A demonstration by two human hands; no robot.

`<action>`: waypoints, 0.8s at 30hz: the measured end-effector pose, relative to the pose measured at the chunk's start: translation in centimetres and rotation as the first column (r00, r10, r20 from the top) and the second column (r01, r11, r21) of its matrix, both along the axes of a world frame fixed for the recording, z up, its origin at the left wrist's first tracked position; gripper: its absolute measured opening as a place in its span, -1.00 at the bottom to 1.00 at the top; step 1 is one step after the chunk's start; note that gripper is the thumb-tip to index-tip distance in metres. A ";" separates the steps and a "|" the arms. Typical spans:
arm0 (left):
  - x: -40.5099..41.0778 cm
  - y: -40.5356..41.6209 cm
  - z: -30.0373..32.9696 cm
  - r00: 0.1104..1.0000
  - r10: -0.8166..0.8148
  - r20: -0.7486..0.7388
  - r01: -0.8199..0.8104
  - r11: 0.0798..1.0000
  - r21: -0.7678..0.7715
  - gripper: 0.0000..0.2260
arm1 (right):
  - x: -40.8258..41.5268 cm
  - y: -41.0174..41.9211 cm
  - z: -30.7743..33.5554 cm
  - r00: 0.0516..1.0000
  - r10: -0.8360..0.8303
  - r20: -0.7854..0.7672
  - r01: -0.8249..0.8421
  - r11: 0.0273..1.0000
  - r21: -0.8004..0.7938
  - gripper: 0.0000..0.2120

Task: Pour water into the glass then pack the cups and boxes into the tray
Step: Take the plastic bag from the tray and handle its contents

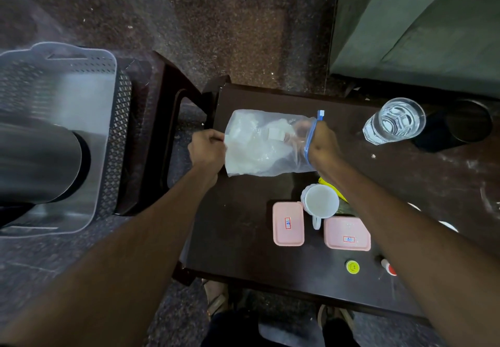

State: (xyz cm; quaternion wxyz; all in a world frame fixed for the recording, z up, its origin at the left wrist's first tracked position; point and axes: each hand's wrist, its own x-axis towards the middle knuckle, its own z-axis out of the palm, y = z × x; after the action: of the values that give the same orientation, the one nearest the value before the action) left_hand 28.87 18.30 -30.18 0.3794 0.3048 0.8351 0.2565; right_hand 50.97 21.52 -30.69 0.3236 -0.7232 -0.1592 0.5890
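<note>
A clear zip bag (pixel 259 146) with a blue zipper lies over the dark table (pixel 243 225), white things inside it. My left hand (pixel 207 149) grips the bag's closed bottom end. My right hand (pixel 323 145) is pushed into the bag's open mouth; its fingers show dimly through the plastic and I cannot tell whether they hold anything. A glass (pixel 393 120) filled with water stands at the table's far right. A white mug (pixel 320 202) sits between two pink lidded boxes (pixel 288 223) (pixel 347 234) near the front edge.
A perforated silver tray (pixel 89 103) rests on a dark stool to the left, with a steel jug (pixel 38 162) lying in it. A dark cylinder (pixel 468 125) stands beyond the glass. A yellow smiley cap (pixel 352 267) and a red-tipped marker (pixel 388 267) lie at the table's front.
</note>
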 end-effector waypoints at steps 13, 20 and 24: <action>0.3 0.1 -0.3 0.998 0.029 -0.055 -0.029 1.000 0.003 -0.75 | -1.0 1.2 -0.4 0.961 0.245 0.129 -0.250 0.968 0.030 -0.65; 0.1 0.3 0.0 0.989 0.021 -0.144 -0.024 1.000 -0.018 -0.73 | 3.7 -0.3 2.3 0.747 0.500 0.438 -0.595 0.796 0.107 -0.86; 0.0 0.0 0.3 0.982 -0.014 -0.189 0.004 0.998 -0.056 -0.75 | 6.9 -1.8 4.0 0.789 0.446 0.423 -0.554 0.814 0.175 -0.83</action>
State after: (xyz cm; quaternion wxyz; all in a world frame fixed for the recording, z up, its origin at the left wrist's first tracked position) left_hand 28.85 18.35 -29.89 0.3077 0.3209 0.8728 0.2013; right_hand 57.91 19.75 -26.74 0.2214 -0.6945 -0.4879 0.4802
